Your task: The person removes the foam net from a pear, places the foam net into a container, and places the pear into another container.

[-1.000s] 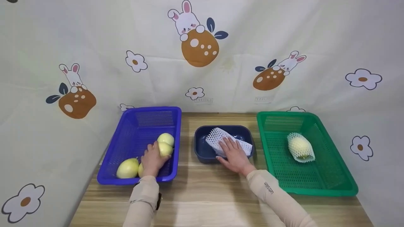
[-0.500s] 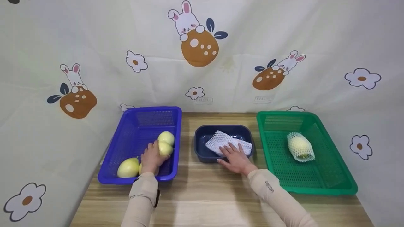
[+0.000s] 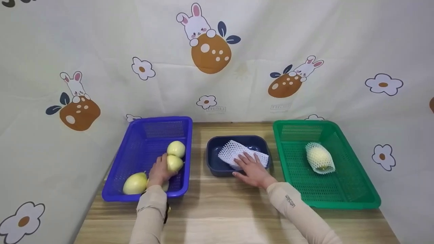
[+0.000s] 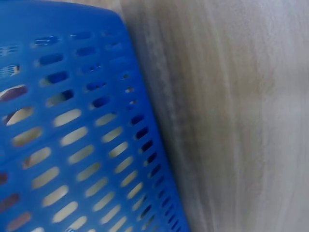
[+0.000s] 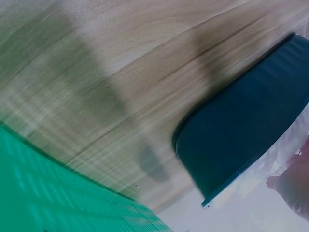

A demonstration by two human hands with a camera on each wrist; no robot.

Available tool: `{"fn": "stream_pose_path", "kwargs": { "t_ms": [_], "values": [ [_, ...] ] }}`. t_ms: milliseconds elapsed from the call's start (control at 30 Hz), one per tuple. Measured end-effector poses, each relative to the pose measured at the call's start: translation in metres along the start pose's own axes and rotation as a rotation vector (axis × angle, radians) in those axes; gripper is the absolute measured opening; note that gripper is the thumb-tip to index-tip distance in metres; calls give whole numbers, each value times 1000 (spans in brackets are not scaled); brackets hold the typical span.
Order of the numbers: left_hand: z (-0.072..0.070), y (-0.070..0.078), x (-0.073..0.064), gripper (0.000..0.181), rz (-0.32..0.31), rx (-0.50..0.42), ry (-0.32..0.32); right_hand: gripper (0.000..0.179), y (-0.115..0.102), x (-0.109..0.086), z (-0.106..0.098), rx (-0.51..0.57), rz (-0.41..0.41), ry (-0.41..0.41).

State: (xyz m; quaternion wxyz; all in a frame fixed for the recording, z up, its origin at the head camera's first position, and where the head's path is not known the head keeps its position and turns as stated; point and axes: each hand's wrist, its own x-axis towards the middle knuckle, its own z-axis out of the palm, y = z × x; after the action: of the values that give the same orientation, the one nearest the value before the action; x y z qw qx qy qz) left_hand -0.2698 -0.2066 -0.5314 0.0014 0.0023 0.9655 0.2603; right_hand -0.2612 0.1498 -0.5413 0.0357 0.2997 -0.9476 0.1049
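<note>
My left hand [image 3: 160,172] reaches into the blue basket [image 3: 190,149] and holds a pale yellow pear [image 3: 175,164], fingers behind it and thumb in front. Another pear [image 3: 176,149] touches it at the back. A third pear [image 3: 135,183] lies near the front, and one more is partly covered by the hand. My right hand [image 3: 255,172] rests with spread, nearly straight fingers on white foam netting [image 3: 230,151] in the dark blue bin [image 3: 211,162]. In the left wrist view the basket wall [image 4: 63,21] hides most of the hand. A fingertip [image 5: 292,188] shows in the right wrist view.
A green basket [image 3: 359,162] stands at the right, holding a pear in a foam net [image 3: 319,158]. The bin sits between both baskets on the wooden table [image 3: 217,210]. A printed cloth [image 3: 162,40] hangs behind the table.
The right hand's fingers have drawn back slightly toward the front of the netting, which has flattened a little. My left hand has shifted slightly to the left and forms round the same pear.
</note>
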Motion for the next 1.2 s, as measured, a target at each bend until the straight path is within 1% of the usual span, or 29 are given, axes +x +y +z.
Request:
{"fn": "stream_pose_path", "kwargs": {
  "t_ms": [200,367,467,533,600,633,733,833,867,900,1000,1100,1200],
  "values": [
    [6,-4,1,79,-23,50,-26,59,3,-2,-3,18,-32,39],
    [5,-3,0,80,-54,100,-48,59,3,-2,-4,37,-52,59],
    [3,0,-2,82,-78,121,-74,59,3,-3,-9,55,-60,91],
    [1,3,-3,82,-90,132,-78,57,4,-5,-15,61,-73,141],
    [-2,7,-4,81,-84,138,-53,55,6,-6,-24,66,-77,204],
    [-3,9,-5,80,-73,140,-28,54,8,-7,-29,78,-74,239],
    [-6,16,-10,76,-32,122,84,53,13,-12,-47,113,-35,335],
    [-8,26,-20,74,10,79,183,55,16,-19,-68,154,32,376],
    [-8,30,-24,73,22,64,201,55,16,-22,-75,157,52,384],
    [-7,34,-28,73,34,52,216,55,17,-25,-81,154,68,385],
    [-3,43,-40,70,76,36,232,55,20,-34,-100,152,107,395],
    [6,50,-52,68,120,55,252,57,28,-43,-116,142,152,394],
    [15,54,-62,67,143,89,255,58,39,-51,-129,141,206,386]
  ]
}}
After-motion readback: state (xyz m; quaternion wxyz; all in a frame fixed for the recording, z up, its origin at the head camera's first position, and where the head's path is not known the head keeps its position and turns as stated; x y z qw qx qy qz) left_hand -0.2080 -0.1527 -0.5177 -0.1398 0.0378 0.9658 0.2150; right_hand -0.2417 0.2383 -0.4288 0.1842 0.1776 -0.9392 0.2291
